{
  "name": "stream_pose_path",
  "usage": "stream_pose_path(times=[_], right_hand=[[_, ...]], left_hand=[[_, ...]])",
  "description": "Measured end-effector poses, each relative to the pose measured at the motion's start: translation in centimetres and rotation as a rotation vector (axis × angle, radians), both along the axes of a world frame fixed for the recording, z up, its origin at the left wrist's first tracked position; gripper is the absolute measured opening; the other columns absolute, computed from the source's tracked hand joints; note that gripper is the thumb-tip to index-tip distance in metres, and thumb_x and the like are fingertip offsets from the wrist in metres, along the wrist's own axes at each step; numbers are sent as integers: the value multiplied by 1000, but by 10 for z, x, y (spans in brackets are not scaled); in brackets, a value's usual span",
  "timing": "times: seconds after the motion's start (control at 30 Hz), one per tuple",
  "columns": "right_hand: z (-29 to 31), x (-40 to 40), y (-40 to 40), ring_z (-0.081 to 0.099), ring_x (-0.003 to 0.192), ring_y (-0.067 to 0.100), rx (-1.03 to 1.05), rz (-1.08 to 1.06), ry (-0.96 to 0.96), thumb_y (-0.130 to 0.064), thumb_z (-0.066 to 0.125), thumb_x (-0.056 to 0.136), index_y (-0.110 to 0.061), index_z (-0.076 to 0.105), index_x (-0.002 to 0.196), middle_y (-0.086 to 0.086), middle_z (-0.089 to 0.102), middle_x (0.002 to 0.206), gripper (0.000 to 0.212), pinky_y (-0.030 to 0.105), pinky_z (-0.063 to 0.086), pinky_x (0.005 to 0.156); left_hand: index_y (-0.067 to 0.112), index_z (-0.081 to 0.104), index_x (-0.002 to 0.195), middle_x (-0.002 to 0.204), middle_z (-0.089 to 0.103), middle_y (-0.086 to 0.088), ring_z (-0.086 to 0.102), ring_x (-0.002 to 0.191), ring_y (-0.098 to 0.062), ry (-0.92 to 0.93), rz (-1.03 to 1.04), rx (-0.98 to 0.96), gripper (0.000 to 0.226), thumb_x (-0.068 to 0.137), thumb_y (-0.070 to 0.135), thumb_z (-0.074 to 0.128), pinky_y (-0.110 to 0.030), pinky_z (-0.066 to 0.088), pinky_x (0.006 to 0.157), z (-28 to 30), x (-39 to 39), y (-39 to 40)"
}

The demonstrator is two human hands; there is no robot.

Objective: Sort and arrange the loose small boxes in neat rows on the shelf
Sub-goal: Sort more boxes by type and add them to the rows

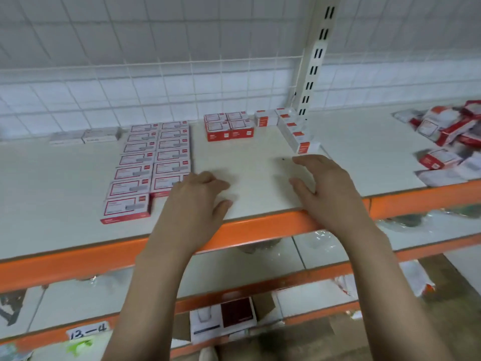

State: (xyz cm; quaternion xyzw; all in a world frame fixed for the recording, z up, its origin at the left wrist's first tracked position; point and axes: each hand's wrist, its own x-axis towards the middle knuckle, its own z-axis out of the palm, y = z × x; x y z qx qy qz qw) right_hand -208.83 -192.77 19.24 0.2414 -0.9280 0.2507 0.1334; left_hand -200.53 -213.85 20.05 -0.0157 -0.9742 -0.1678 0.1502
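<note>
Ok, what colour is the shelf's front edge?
Orange; the shelf's front edge shows best in the head view.

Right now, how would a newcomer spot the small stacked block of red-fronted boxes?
Find the slotted upright post behind the shelf. Just left of its base sits the stacked block, four boxes across its top. Unlike the flat double row further left, it shows red front faces.

Two bare forearms, no sleeves; hands: left hand (194, 201), right hand (326, 187) ungloved, no rings.
</note>
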Motion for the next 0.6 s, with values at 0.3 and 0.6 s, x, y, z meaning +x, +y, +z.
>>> stream_pose_path(times=[0.3,0.6], right_hand=[[5,-7,179,56,105,30,40,-143,15,-13,59,88,-5,58,121,12,62,114,34,26,37,87],[4,-22,255,55,106,27,9,-223,6,-17,59,88,-10,57,122,9,62,113,35,28,39,86]], left_hand=[[18,58,124,114,61,-4,53,104,-28,8,-181,12,38,89,30,54,-38,41,86,-1,-46,179],[24,50,131,120,56,1,48,111,-20,-30,-279,-63,41,92,33,52,-35,36,94,17,-87,260]])
